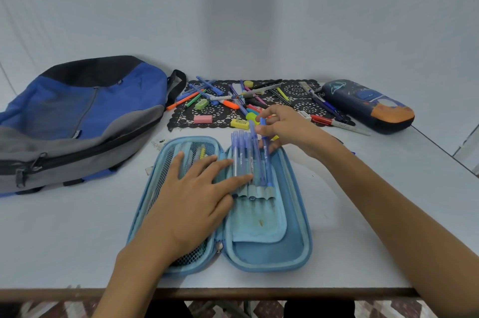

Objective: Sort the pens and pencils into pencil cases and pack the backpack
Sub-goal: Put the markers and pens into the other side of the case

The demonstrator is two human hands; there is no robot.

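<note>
The case [298,247] lies open flat near the front edge of the table [77,240], a light-blue hard shell with rounded ends, zip at the hinge. Its right half holds a soft fabric flap [259,227] with a row of grey elastic loops [259,192], and a rank of translucent blue pens [241,154] stands side by side in them, caps pointing away. The right hand [285,128] reaches in from the right, wrist bent inward, thumb and fingertips pinching the top of the rightmost pen [268,167], whose lower end sits at the last loop (whether it is fully through I cannot tell). The left hand [191,195] lies palm down with straight, spread fingers, grasping nothing, across the mesh pocket [166,164] of the left half, its fingertips touching the nearest pens; a few pencils show through the mesh. Beyond the case is a black lace mat [295,92] carrying a loose heap [233,99] of markers, pens and highlighters, with a pink eraser [203,118] and a yellow one [239,123] at its near edge. To the right of the mat lies a closed dark case [368,107], navy and orange, smooth and rounded. On the left the backpack [77,115] lies flat, blue, grey and black fabric.
</note>
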